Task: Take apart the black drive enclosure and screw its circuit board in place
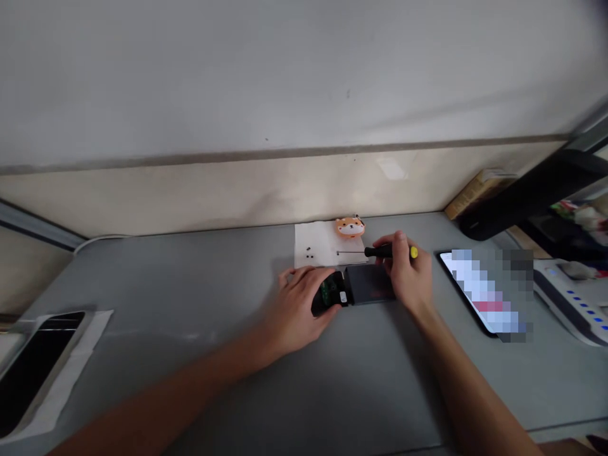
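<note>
My left hand point(301, 307) grips the device point(337, 294), fingers over the far edge, thumb at the near edge; green circuitry shows inside. Device is on the grey table point(190, 297), just in front of the white paper point(327, 234). My right hand point(411, 272) is closed around the driver point(380, 252), shaft pointing left over the paper. Dark speck at its tip; can't tell if it's a screw. Small dark bits point(308, 253) lie on the paper, left of the tip. Dark panel point(370, 283) right of device, partly behind my right hand; can't tell if joined. Orange case point(350, 227) at the paper's far right corner. Lit phone point(475, 291) farther right.
</note>
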